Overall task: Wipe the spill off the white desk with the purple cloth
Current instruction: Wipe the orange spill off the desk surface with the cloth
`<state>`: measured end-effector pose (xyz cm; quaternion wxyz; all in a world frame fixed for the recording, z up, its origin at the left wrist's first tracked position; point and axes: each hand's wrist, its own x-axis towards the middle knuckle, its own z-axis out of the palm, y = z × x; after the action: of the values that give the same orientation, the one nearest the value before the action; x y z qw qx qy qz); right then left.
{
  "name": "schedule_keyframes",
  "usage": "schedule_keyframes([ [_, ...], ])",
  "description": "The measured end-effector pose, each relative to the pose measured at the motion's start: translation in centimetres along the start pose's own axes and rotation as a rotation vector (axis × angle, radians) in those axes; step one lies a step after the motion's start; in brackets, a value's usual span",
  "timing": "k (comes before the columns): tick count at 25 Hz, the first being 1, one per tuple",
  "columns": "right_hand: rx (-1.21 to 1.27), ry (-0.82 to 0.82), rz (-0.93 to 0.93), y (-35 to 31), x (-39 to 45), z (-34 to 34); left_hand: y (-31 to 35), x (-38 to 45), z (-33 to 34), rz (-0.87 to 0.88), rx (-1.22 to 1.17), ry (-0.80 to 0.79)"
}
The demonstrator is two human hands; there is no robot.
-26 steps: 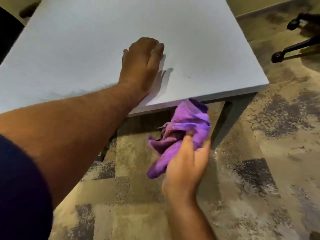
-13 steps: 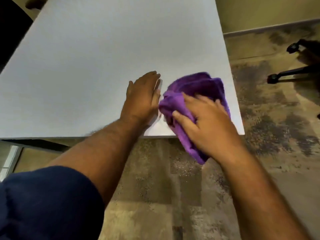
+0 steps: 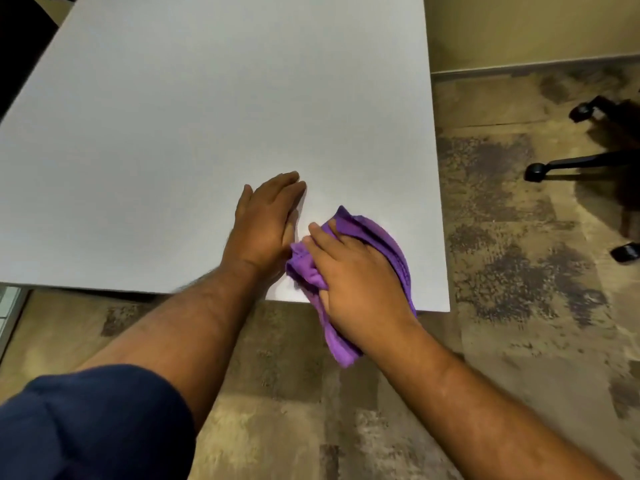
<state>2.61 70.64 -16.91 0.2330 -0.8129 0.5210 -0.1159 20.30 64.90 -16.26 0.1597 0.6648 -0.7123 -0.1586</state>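
The white desk (image 3: 194,109) fills the upper left of the head view. My left hand (image 3: 265,221) lies flat on it near the front edge, palm down, fingers together, holding nothing. Just to its right, my right hand (image 3: 356,275) presses the crumpled purple cloth (image 3: 388,237) onto the desk's front right corner. Part of the cloth hangs over the front edge below my wrist. No spill shows on the bare surface; whatever lies under the cloth is hidden.
Black castor legs of an office chair (image 3: 568,164) stand on the mottled carpet (image 3: 512,271) to the right of the desk. A beige wall with a skirting board (image 3: 533,60) runs behind. A dark shape borders the desk's far left corner.
My right hand rose from below the desk edge with the cloth and set it on the front right corner, then slid it slightly toward me. My left hand stayed flat.
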Motion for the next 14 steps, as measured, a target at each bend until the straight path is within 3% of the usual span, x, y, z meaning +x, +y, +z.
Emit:
schedule_keyframes([
  [3,-0.118,-0.017,-0.105,2.6,-4.5,-1.9,-0.3,0.1,0.1,0.006,0.026,0.019],
  [9,-0.06,0.178,0.228,6.8,1.0,-4.4,-0.5,0.1,0.3,0.01,0.023,0.037],
  [14,0.046,0.328,0.285,2.7,7.0,-2.5,-0.5,0.3,0.3,0.011,0.031,0.03],
])
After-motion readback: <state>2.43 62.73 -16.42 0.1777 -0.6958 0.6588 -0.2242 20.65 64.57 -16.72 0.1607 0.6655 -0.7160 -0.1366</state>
